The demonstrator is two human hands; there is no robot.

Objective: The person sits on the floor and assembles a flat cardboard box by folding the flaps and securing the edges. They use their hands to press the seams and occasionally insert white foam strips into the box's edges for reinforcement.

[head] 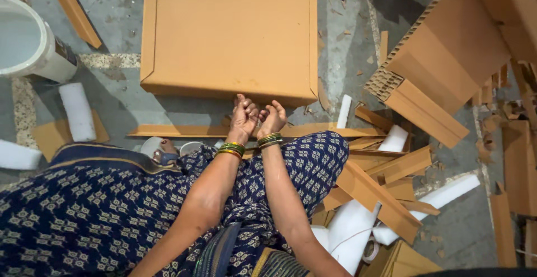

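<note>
Rested left hand [244,117] and right hand [273,119], fingers curled together, just below cardboard box [229,36]'s near edge, perhaps touching it.

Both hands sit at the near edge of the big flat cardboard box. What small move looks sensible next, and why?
Probably curl both hands' fingers under the near edge of the cardboard box. The left hand and right hand meet at that edge, palms partly up, neither clearly gripping it.

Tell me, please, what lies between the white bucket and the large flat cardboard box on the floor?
In the head view, a cardboard strip lies slantwise on bare grey floor between the white bucket and the cardboard box.
</note>
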